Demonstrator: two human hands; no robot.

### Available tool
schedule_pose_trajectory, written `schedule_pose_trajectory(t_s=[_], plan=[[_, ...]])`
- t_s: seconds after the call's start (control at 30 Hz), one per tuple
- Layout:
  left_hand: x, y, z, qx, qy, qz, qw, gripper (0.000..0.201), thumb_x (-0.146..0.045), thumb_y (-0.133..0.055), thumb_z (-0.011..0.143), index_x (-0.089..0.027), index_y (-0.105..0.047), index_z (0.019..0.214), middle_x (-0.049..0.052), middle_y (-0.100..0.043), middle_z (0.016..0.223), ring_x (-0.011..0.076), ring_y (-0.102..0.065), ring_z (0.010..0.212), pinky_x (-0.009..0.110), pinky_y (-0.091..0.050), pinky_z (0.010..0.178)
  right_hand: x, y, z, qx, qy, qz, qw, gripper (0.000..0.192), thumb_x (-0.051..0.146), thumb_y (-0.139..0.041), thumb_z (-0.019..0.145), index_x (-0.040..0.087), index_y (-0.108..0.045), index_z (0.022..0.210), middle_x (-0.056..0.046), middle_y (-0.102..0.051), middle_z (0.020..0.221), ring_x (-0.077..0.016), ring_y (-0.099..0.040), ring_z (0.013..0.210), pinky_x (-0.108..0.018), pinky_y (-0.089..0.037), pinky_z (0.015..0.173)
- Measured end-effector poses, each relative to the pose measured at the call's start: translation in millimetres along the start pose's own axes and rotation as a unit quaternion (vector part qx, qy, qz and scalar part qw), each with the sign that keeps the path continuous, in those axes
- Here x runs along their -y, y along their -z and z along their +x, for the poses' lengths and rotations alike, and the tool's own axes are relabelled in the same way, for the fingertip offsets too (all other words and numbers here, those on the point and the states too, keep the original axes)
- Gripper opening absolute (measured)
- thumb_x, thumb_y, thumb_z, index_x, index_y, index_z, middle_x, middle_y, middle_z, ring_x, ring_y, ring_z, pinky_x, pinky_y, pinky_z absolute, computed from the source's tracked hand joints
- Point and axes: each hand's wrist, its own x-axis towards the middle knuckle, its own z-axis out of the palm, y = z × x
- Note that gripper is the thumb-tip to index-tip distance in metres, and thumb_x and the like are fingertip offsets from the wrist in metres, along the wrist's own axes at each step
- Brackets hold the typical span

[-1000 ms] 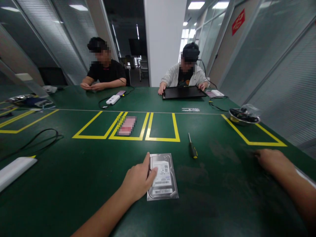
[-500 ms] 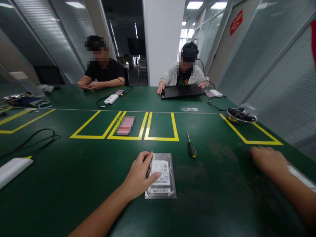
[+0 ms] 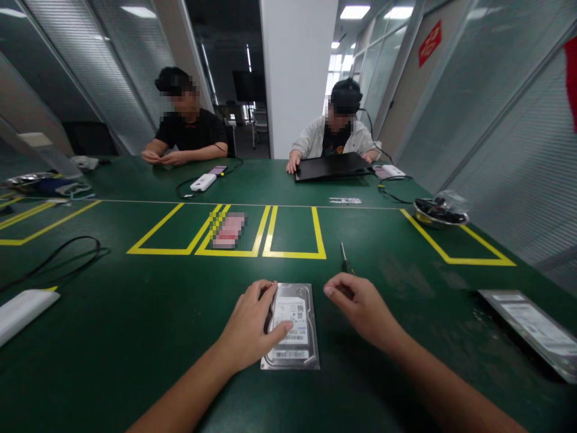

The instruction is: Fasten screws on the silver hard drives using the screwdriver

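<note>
A silver hard drive (image 3: 303, 337) with a white label lies flat on the green table in front of me. My left hand (image 3: 256, 328) grips its left side, fingers along the edge and thumb over the label. Just right of the drive's upper corner, apart from it, hovers my right hand (image 3: 360, 304) with thumb and fingers curled together; anything between them is hidden. A screwdriver (image 3: 345, 260) lies beyond that hand, its handle mostly covered. Off to the right rests a second hard drive (image 3: 532, 328), with tiny specks on the table beside it.
Yellow tape frames (image 3: 293, 255) mark the table; a pink, blurred-out object (image 3: 231, 231) lies in one. At the right is a bowl of dark parts (image 3: 440, 213). A white device (image 3: 27, 310) and black cable (image 3: 67, 240) lie left. Two people sit opposite, one handling a black panel (image 3: 333, 167).
My right hand has swung left from beside the second hard drive to near the first one, uncovering the former and partly covering the screwdriver. My left hand keeps its grip.
</note>
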Motion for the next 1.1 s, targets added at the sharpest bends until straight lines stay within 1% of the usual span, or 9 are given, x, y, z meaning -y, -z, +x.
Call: schedule_pose_trajectory(t_s=[0.13,0.27,0.33,0.5,0.6,0.7,0.83,0.97,1.1], plan=[[0.7,0.2,-0.6,-0.049,-0.028,0.027,0.998,0.066,-0.052,-0.065,0.082,-0.018,-0.052,0.138,0.015,-0.052,0.131,0.0344,-0.048,0.119,0.050,-0.043,0.098,17.7,-38.9,-3.4,0.013,0.018,0.080,0.997,0.020,0.028,-0.054,0.092,0.017,-0.065,0.080,0.000,-0.066,0.073,-0.0124,-0.060,0.066,-0.022,-0.045,0.060],[-4.9,0.5,-0.2,-0.161,-0.109,0.013,0.981,0.028,-0.034,-0.063,0.089,-0.021,-0.066,0.115,0.009,-0.066,0.106,0.0275,-0.056,0.104,0.043,-0.044,0.091,20.4,-54.4,-4.7,0.008,0.036,0.097,0.995,0.019,0.024,-0.054,0.092,0.017,-0.064,0.078,0.001,-0.062,0.067,-0.0121,-0.055,0.061,-0.023,-0.042,0.055],[-9.7,-1.0,0.4,-0.182,-0.143,-0.020,0.973,0.011,-0.025,-0.059,0.092,-0.020,-0.067,0.099,0.006,-0.069,0.091,0.0230,-0.059,0.092,0.039,-0.045,0.085,19.2,-56.6,-5.3,-0.004,0.054,0.083,0.995,0.016,0.021,-0.055,0.091,0.018,-0.064,0.077,0.000,-0.061,0.071,-0.0131,-0.055,0.065,-0.025,-0.041,0.060],[-14.9,-6.6,1.4,-0.132,-0.145,-0.052,0.979,0.012,-0.018,-0.055,0.094,-0.018,-0.065,0.089,0.005,-0.067,0.084,0.0203,-0.059,0.084,0.035,-0.046,0.078,10.7,-62.5,-6.2,-0.017,0.108,0.022,0.994,0.013,0.013,-0.059,0.087,0.019,-0.062,0.076,-0.001,-0.059,0.078,-0.0166,-0.052,0.078,-0.030,-0.037,0.073],[-13.5,-8.1,1.2,-0.136,-0.144,-0.074,0.977,0.007,-0.018,-0.059,0.093,-0.018,-0.066,0.096,0.005,-0.069,0.088,0.0191,-0.061,0.084,0.033,-0.047,0.077,7.6,-69.0,-6.4,-0.022,0.115,0.000,0.993,0.014,0.015,-0.059,0.089,0.019,-0.061,0.075,-0.001,-0.060,0.076,-0.0168,-0.051,0.078,-0.030,-0.035,0.073],[-12.2,-8.9,2.0,-0.147,-0.158,-0.085,0.973,0.013,-0.019,-0.064,0.091,-0.018,-0.066,0.103,0.005,-0.071,0.094,0.0182,-0.062,0.086,0.032,-0.048,0.078,7.8,-74.6,-7.1,-0.029,0.117,-0.021,0.992,0.013,0.018,-0.058,0.091,0.020,-0.062,0.079,-0.001,-0.061,0.078,-0.0178,-0.050,0.081,-0.031,-0.035,0.075],[-12.0,-10.3,4.1,-0.135,-0.168,-0.080,0.973,0.009,-0.018,-0.061,0.093,-0.019,-0.068,0.099,0.004,-0.072,0.089,0.0172,-0.063,0.081,0.032,-0.048,0.078,7.6,-78.3,-5.9,-0.035,0.129,-0.062,0.989,0.010,0.016,-0.057,0.091,0.019,-0.062,0.082,-0.003,-0.062,0.084,-0.0198,-0.049,0.086,-0.034,-0.034,0.078],[-12.8,-11.0,3.7,-0.100,-0.131,-0.069,0.984,0.011,-0.018,-0.058,0.093,-0.020,-0.069,0.093,0.004,-0.070,0.087,0.0188,-0.061,0.082,0.034,-0.047,0.078,6.0,-78.1,-1.4,-0.031,0.136,-0.095,0.986,0.013,0.019,-0.056,0.092,0.020,-0.062,0.080,-0.004,-0.062,0.084,-0.0200,-0.048,0.084,-0.035,-0.034,0.077],[-8.7,-6.9,3.9,-0.085,-0.068,-0.036,0.993,0.011,-0.024,-0.059,0.091,-0.021,-0.069,0.096,0.006,-0.068,0.093,0.0225,-0.059,0.091,0.037,-0.048,0.081,5.6,-76.7,1.2,-0.027,0.135,-0.107,0.985,0.014,0.020,-0.055,0.093,0.019,-0.064,0.082,-0.005,-0.061,0.086,-0.0205,-0.049,0.085,-0.036,-0.036,0.079]])
